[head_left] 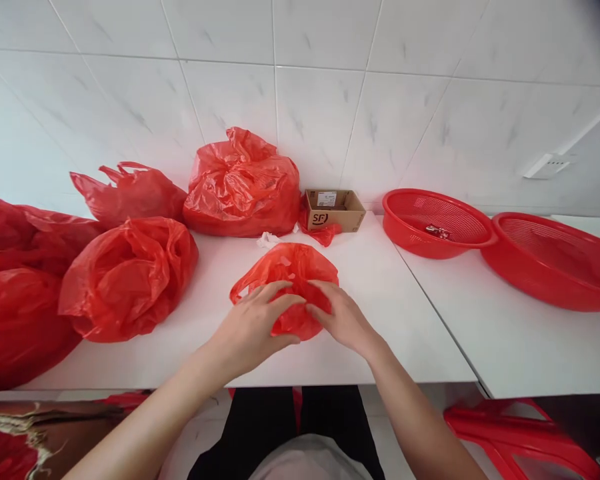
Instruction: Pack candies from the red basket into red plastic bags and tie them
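A small red plastic bag lies on the white table right in front of me. My left hand grips its near left side, fingers curled into the plastic. My right hand pinches the bag's near right side, touching the left hand's fingertips. Both hands hide the near part of the bag.
Several fuller red bags sit to the left and behind: one near left, one by the wall. A small open cardboard box stands behind. Two red mesh baskets rest at right. A red stool is below the table.
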Demonstrator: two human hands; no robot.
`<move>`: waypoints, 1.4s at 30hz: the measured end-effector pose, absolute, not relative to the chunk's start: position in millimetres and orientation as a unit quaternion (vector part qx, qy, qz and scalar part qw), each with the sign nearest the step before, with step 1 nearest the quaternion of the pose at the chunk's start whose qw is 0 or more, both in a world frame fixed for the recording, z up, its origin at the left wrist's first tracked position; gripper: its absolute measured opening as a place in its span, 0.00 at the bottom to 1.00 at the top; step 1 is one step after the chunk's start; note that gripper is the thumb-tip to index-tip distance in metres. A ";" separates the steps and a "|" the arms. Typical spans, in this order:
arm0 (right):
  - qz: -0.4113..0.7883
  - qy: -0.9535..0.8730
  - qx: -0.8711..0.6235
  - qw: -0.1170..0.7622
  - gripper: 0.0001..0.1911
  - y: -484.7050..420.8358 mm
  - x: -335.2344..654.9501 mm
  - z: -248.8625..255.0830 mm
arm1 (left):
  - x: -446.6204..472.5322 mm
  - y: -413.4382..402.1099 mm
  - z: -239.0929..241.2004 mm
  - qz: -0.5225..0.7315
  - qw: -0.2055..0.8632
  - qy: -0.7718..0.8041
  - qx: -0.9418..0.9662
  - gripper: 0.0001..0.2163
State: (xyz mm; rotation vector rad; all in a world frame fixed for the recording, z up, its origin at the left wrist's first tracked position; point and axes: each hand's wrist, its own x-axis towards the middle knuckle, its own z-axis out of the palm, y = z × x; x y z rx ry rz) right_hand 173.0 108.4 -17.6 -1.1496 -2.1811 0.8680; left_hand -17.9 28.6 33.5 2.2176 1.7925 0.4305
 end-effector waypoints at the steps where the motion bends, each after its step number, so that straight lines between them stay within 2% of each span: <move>1: 0.294 -0.817 -0.445 0.220 0.26 114.9 173.5 -27.2 | -22.8 26.3 31.5 0.155 0.129 0.633 0.747 0.22; 3: 0.234 -0.822 -0.490 0.172 0.27 127.4 178.5 -43.6 | -32.3 25.0 21.7 0.160 0.121 0.662 0.722 0.21; 6: 0.186 -0.805 -0.537 0.169 0.24 136.3 188.8 -53.0 | -42.7 29.5 4.1 0.173 0.105 0.686 0.699 0.19; 8: 0.174 -0.791 -0.541 0.226 0.21 131.6 191.2 -46.9 | -45.7 34.8 -2.2 0.201 0.099 0.692 0.686 0.18; 11: 0.179 -0.780 -0.458 0.387 0.15 114.4 181.1 -27.9 | -44.1 42.5 -2.7 0.243 0.082 0.686 0.680 0.17; 13: 0.231 -0.786 -0.374 0.435 0.13 105.2 167.3 -18.1 | -40.0 45.4 -1.4 0.263 0.064 0.680 0.681 0.18; 15: 0.304 -0.794 -0.323 0.414 0.14 103.4 153.4 -16.2 | -35.7 46.1 -1.6 0.283 0.045 0.669 0.686 0.19; 17: 0.358 -0.783 -0.322 0.394 0.12 109.1 144.0 -21.4 | -34.0 45.5 -4.5 0.295 0.015 0.654 0.697 0.20; 19: 0.401 -0.736 -0.354 0.416 0.07 119.1 141.1 -28.6 | -36.5 45.1 -9.2 0.286 -0.017 0.650 0.704 0.21; 23: 0.551 -0.485 -0.347 0.584 0.08 137.6 149.0 -30.2 | -45.9 45.6 -15.2 0.214 -0.045 0.700 0.680 0.30; 26: 0.610 -0.324 -0.284 0.665 0.10 144.4 157.7 -21.2 | -36.8 44.3 -9.7 0.202 -0.071 0.716 0.664 0.27; 29: 0.616 -0.294 -0.273 0.678 0.12 145.7 165.6 -15.1 | -8.1 45.3 -4.5 0.230 -0.102 0.668 0.700 0.22; 32: 0.611 -0.305 -0.268 0.679 0.12 144.5 174.7 -16.6 | 12.9 58.8 -11.7 0.147 -0.068 0.625 0.764 0.23; 34: 0.608 -0.302 -0.273 0.681 0.13 143.9 182.9 -21.3 | 7.3 73.8 -19.2 0.085 -0.043 0.647 0.756 0.19; 37: 0.604 -0.306 -0.297 0.673 0.16 144.4 196.7 -31.5 | -22.9 89.8 -17.3 0.078 -0.060 0.710 0.697 0.15; 40: 0.594 -0.335 -0.320 0.658 0.15 143.2 204.4 -41.1 | -38.4 85.1 3.3 0.119 -0.083 0.732 0.665 0.15; 42: 0.591 -0.348 -0.326 0.650 0.14 139.4 202.1 -45.1 | -26.2 74.6 16.4 0.233 -0.029 0.703 0.672 0.16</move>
